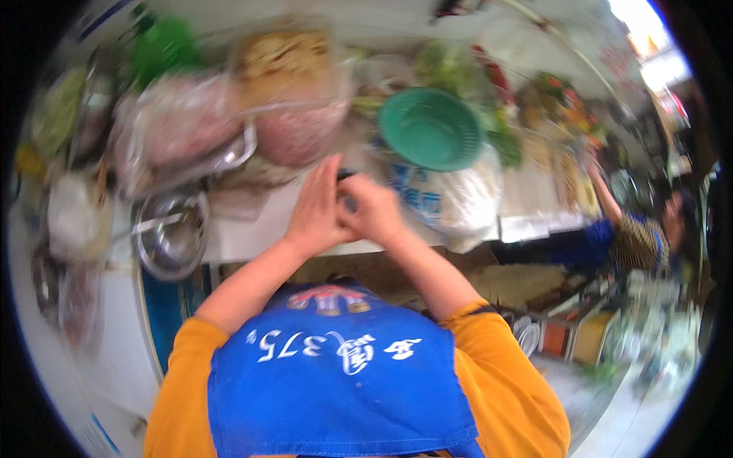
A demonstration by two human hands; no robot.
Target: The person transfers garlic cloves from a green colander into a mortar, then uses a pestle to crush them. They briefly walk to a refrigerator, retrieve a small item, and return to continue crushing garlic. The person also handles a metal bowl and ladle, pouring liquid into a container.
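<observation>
Both hands meet over the white worktop [259, 229] in front of my chest. My left hand [313, 212] is open, its fingers stretched out straight and pressed against the right hand. My right hand [372, 208] curls its fingers around a small black object [347, 175], mostly hidden, whose kind I cannot make out. Just beyond the hands lies a clear bag of pink ground meat [294, 133]. To the right, a green plastic basket [431, 126] rests on a white plastic bag [473, 198] with blue print.
A metal bowl [174, 248] with a utensil stands at the left edge, below a bagged tray of pink meat [179, 126]. A clear container of yellowish food [286, 57] sits at the back. Vegetables [504, 145] line the right, where another person [637, 237] is at work.
</observation>
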